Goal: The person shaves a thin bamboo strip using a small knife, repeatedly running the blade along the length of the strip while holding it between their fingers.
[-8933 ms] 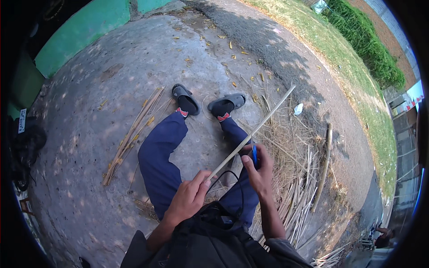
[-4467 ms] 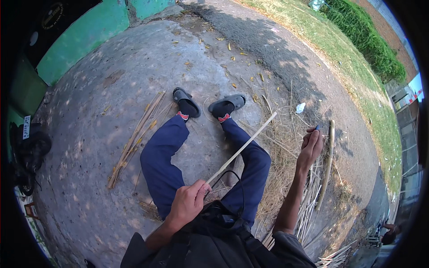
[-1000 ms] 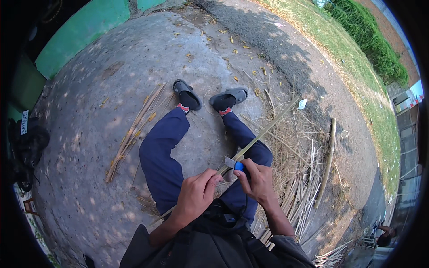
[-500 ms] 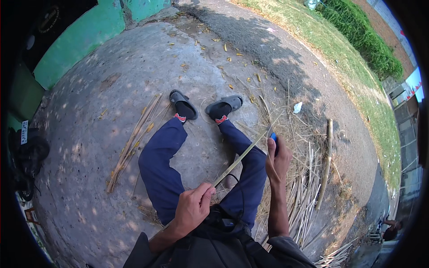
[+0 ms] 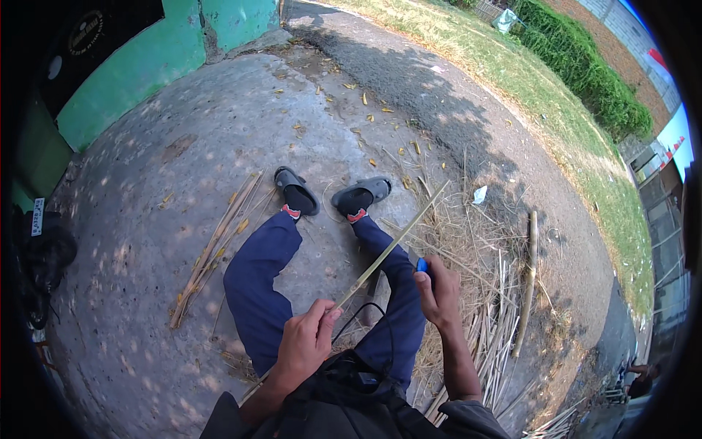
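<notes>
My left hand (image 5: 306, 344) is closed round the near end of a long pale strip (image 5: 387, 250), which looks like split bamboo. It slants up and away to the right over my right leg. In my closed right hand (image 5: 441, 293) is a blue-handled knife (image 5: 422, 265), beside the strip and apart from it. The knife's blade is hard to make out now. A dark cord (image 5: 391, 322) loops below the strip, in front of my lap.
Several pale strips (image 5: 491, 322) and shavings lie right of my leg, beside a thick stick (image 5: 528, 285). More sticks (image 5: 216, 249) lie on the concrete (image 5: 153, 241) to the left. My sandals (image 5: 362, 192) rest ahead. A green wall (image 5: 131, 88) stands far left, grass (image 5: 541, 102) far right.
My right hand with the knife has come back toward me, off the strip's far part. The strip now points up more steeply, its far end in plain view. My left hand keeps its hold.
</notes>
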Action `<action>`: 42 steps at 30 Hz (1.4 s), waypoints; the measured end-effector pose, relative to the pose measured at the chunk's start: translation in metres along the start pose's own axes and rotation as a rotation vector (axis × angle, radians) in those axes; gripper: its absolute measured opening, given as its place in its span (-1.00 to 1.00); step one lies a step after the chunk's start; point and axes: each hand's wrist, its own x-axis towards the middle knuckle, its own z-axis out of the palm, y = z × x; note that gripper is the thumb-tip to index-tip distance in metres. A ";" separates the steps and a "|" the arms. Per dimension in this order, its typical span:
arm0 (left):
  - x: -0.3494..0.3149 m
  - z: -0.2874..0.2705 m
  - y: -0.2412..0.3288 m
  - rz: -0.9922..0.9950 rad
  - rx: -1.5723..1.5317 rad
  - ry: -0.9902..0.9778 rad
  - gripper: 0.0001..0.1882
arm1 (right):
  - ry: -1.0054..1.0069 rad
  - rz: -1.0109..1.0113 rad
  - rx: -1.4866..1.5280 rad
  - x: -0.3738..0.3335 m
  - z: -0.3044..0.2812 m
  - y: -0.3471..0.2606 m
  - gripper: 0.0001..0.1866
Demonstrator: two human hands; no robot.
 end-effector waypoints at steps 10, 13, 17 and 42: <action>0.002 0.008 0.011 0.106 -0.049 -0.082 -0.87 | -0.132 -0.149 -0.082 -0.012 0.020 -0.015 -0.73; -0.006 0.007 0.012 0.088 0.003 -0.070 -0.88 | -0.078 -0.128 -0.117 -0.009 0.021 -0.007 -0.73; -0.025 0.008 -0.009 0.094 0.089 -0.070 -0.88 | 0.251 0.183 -0.145 0.033 0.001 0.065 -0.56; 0.024 0.008 -0.031 -0.309 -0.703 -0.551 -0.64 | -0.131 -0.050 -0.012 -0.032 0.042 -0.011 -0.71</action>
